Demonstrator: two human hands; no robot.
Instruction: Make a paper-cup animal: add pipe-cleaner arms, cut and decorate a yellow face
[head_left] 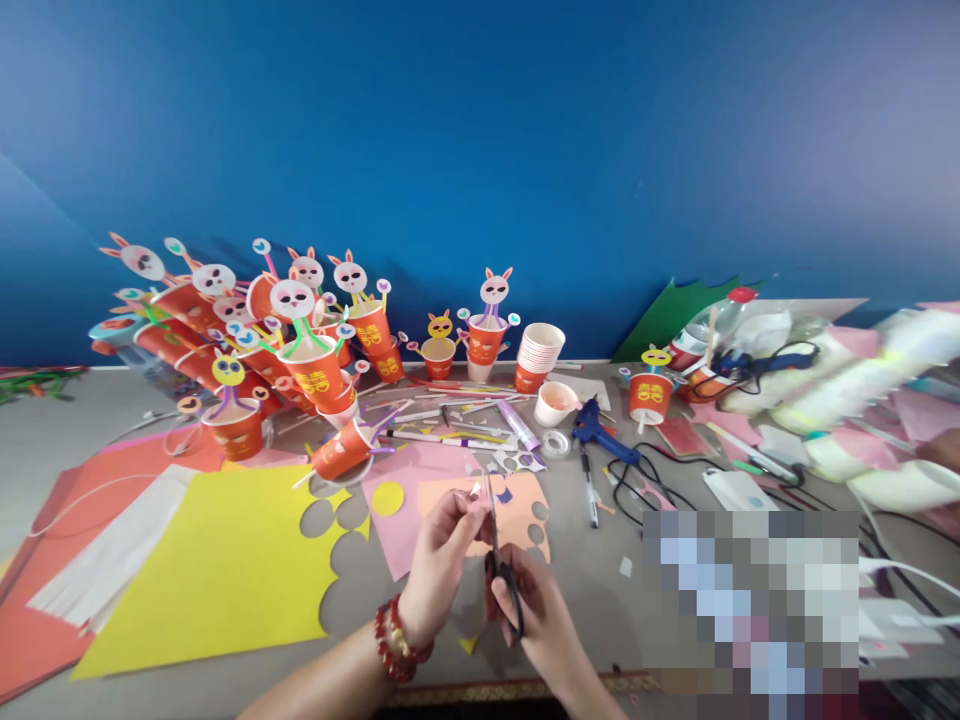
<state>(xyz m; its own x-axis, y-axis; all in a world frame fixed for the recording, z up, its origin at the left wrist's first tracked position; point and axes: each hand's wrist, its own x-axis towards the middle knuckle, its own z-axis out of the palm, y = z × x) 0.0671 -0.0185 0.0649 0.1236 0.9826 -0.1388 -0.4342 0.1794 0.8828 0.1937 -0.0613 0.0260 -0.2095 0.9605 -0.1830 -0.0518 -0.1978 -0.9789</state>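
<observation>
My left hand point(446, 540), with a red bead bracelet point(401, 640) at the wrist, pinches a small pale pink piece of paper point(475, 494). Black-handled scissors point(493, 565) are gripped in my right hand point(534, 595), their blades pointing away from me right beside that piece. Whether the blades touch the paper I cannot tell. Under both hands lies a peach paper sheet point(525, 500) with round holes cut in it. A pink sheet point(390, 540) and a loose yellow paper circle point(388, 498) are to the left of my hands.
A yellow sheet point(217, 570) with cut-out circles covers the left front. Red paper cups point(307, 372) with rabbit faces crowd the back left. A blue glue gun point(600, 435), a tape roll point(555, 444), a pen point(590, 485) and black cables lie right. A blue wall point(480, 150) stands behind.
</observation>
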